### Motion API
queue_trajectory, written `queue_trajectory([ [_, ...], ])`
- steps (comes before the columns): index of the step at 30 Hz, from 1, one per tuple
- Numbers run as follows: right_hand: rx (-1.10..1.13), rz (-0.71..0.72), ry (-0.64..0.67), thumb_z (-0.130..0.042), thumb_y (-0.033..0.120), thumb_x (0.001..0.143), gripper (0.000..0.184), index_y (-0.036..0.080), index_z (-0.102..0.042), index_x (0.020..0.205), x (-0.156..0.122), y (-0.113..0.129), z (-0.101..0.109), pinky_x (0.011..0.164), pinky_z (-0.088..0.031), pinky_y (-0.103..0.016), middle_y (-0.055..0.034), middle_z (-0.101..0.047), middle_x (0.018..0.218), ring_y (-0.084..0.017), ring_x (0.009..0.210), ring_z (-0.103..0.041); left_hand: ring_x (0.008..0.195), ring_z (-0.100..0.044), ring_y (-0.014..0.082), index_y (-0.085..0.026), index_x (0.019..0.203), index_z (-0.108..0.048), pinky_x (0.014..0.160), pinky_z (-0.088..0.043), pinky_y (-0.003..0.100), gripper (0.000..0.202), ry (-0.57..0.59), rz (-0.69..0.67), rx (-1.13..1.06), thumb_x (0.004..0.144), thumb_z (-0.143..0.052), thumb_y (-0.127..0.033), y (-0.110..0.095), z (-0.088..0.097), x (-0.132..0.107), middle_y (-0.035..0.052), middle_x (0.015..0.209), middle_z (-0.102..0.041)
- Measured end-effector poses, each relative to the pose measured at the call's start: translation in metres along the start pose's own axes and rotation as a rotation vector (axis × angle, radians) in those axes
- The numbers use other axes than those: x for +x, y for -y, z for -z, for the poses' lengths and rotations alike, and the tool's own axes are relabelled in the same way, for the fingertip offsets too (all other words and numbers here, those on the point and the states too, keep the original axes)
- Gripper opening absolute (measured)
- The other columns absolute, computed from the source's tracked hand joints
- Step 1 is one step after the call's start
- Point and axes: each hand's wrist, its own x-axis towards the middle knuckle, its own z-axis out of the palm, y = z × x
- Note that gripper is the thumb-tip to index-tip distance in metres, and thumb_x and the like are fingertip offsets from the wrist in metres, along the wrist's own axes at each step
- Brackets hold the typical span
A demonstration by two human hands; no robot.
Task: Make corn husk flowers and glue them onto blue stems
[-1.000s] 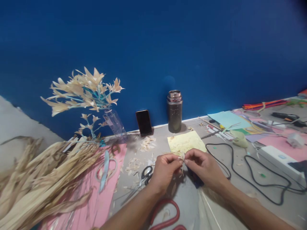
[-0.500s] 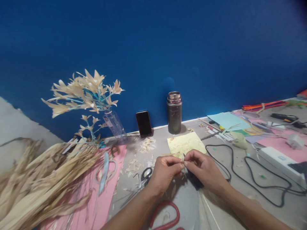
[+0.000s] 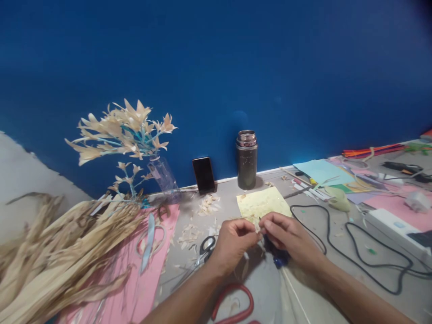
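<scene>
My left hand (image 3: pixel 232 240) and my right hand (image 3: pixel 286 236) meet fingertip to fingertip low in the middle of the view. Both pinch a small pale strip of dried husk (image 3: pixel 258 225) between thumbs and fingers. Just beyond the hands lies a yellow sheet of paper (image 3: pixel 261 202). Black-handled scissors (image 3: pixel 204 249) rest on the table beside my left wrist. Something dark blue (image 3: pixel 278 258) lies under my right hand.
A pile of dried husks (image 3: pixel 64 252) lies at left on pink paper (image 3: pixel 141 274). A vase of husk flowers (image 3: pixel 135 144), a phone (image 3: pixel 203 174) and a steel flask (image 3: pixel 246 159) stand by the blue wall. Black cable (image 3: pixel 340 245), white box (image 3: pixel 394 225), coloured papers (image 3: pixel 324 170) at right.
My hands have stayed together on the husk piece, sinking slightly in the picture while the fingers shifted on it. The view has tilted a little.
</scene>
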Motion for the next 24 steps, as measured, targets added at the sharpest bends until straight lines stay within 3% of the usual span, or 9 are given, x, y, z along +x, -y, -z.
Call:
queue_trajectory([
  [6,-0.158,0.109,0.013,-0.064,0.051,0.087,0.034,0.02,-0.064,0.075,-0.0005,0.0066,0.004,0.051,-0.035,-0.027,0.0005,-0.054,0.064,-0.014,0.057,-0.046,0.057,-0.053,0.0138,-0.015,0.064,-0.065,0.058,-0.04,0.027,0.009,0.065,-0.072,0.186,0.071,-0.067,-0.021,0.0008,-0.0011,-0.0026,0.0018,0.061,-0.06],
  [10,-0.22,0.111,-0.026,-0.063,0.046,0.086,0.033,0.02,-0.062,0.066,0.0014,0.007,0.0037,0.051,-0.036,-0.028,0.001,-0.052,0.059,-0.014,0.055,-0.046,0.065,-0.054,0.0136,-0.015,0.068,-0.068,0.062,-0.04,0.026,0.004,0.068,-0.157,0.296,0.072,-0.065,-0.017,0.0036,-0.0012,-0.0019,0.0024,0.07,-0.062],
  [16,-0.123,0.015,-0.073,-0.064,0.051,0.083,0.036,0.02,-0.059,0.065,0.0011,0.0076,0.0033,0.045,-0.035,-0.025,0.0031,-0.05,0.053,-0.012,0.048,-0.045,0.062,-0.054,0.0136,-0.015,0.072,-0.069,0.062,-0.042,0.027,0.004,0.053,-0.099,0.176,0.071,-0.066,-0.017,0.0074,-0.0017,0.0001,0.0018,0.068,-0.062],
  [24,-0.036,-0.05,-0.087,-0.069,0.053,0.078,0.04,0.018,-0.058,0.062,0.0019,0.0089,-0.0014,0.046,-0.03,-0.023,0.006,-0.043,0.051,-0.009,0.048,-0.037,0.068,-0.056,0.0149,-0.016,0.062,-0.073,0.066,-0.043,0.028,0.006,0.084,-0.21,0.147,0.067,-0.074,-0.014,0.0027,0.0023,0.002,0.0029,0.07,-0.063],
])
